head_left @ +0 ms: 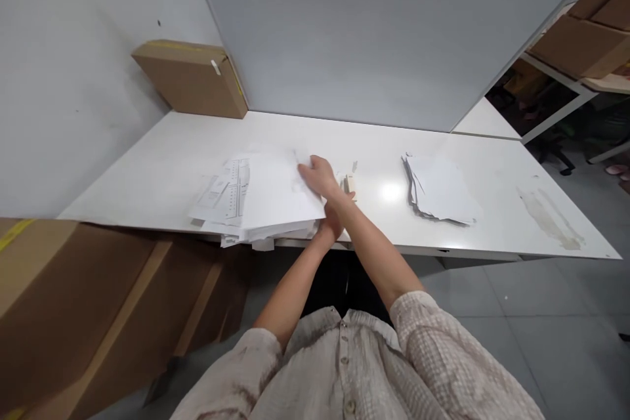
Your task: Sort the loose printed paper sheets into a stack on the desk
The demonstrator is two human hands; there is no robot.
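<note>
A thick, uneven stack of paper [280, 193] lies at the front edge of the white table, its top sheet blank. Printed sheets [237, 190] stick out on its left side. My right hand [319, 176] is at the stack's right edge, its fingers closed on a sheet of paper whose far corner is blurred. My left hand [333, 222] is beneath my crossing right wrist, beside the stack's near right corner; its fingers are mostly hidden. Just beyond my left fingertips sits a small cream-coloured block [350, 185], partly covered.
A second paper pile [440, 190] with ragged edges lies on the white table [378, 223] to the right. A cardboard box [197, 82] stands in the back left corner against the grey panel [335, 33]. Large cartons [113, 302] are below on the left.
</note>
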